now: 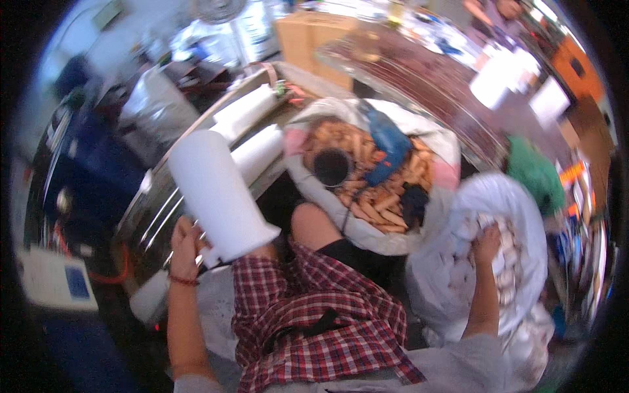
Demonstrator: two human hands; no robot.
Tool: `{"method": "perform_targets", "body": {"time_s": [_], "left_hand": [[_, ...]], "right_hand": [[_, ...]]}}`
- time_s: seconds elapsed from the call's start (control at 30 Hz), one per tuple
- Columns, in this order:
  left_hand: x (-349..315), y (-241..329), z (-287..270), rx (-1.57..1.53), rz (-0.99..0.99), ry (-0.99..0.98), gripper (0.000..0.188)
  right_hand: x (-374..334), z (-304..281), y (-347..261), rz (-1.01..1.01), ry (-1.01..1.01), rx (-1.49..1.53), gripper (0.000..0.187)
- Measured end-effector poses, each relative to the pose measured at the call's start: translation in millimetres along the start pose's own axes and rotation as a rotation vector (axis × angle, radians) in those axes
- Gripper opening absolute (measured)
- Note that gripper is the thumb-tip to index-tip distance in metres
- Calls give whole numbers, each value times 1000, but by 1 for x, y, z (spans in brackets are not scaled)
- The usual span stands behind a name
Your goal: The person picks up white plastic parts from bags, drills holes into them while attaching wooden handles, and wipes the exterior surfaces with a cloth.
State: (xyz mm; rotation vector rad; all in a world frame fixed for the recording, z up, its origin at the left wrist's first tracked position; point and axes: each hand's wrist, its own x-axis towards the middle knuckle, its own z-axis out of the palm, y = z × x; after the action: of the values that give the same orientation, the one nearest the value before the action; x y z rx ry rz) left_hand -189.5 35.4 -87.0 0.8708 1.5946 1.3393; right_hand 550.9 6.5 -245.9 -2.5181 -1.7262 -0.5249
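My left hand (186, 242) has its fingers curled beside the lower end of a large white roll (216, 190), close to a small white piece (208, 254). Whether the fingers grip that piece is unclear. The roll leans at a slant over a frame with shiny metal rods (162, 215). On my right, my right hand (486, 243) reaches into a white plastic bag (429, 262) full of small, pale rounded pieces (508, 272). Blur and the contents partly hide its fingertips.
Before my knees stands a white sack (304, 180) of brown stick-like pieces (390, 209), with a blue power tool (386, 141) and a dark round cup (331, 166) on them. More white rolls (246, 111) lie behind. Another person (495, 23) is at the far-right table (419, 82).
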Motion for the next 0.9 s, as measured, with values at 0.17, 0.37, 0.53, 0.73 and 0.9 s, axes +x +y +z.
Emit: {"method": "perform_targets", "body": {"time_s": [0.17, 0.37, 0.53, 0.73, 0.9], "left_hand": [[1, -38, 18, -605, -64, 118, 7], [-9, -53, 33, -928, -162, 205, 10], [-7, -69, 34, -1042, -181, 161, 6], [-18, -66, 47, -1147, -118, 74, 6], [-41, -41, 53, -1113, -148, 132, 12]], "right_hand": [[5, -17, 3, 14, -101, -5, 62], [-2, -65, -6, -28, -63, 281, 55], [9, -141, -69, 111, 60, 916, 59], [8, -233, -321, -574, -59, 1381, 74], [-21, -302, -461, -1007, -63, 1503, 67]]}}
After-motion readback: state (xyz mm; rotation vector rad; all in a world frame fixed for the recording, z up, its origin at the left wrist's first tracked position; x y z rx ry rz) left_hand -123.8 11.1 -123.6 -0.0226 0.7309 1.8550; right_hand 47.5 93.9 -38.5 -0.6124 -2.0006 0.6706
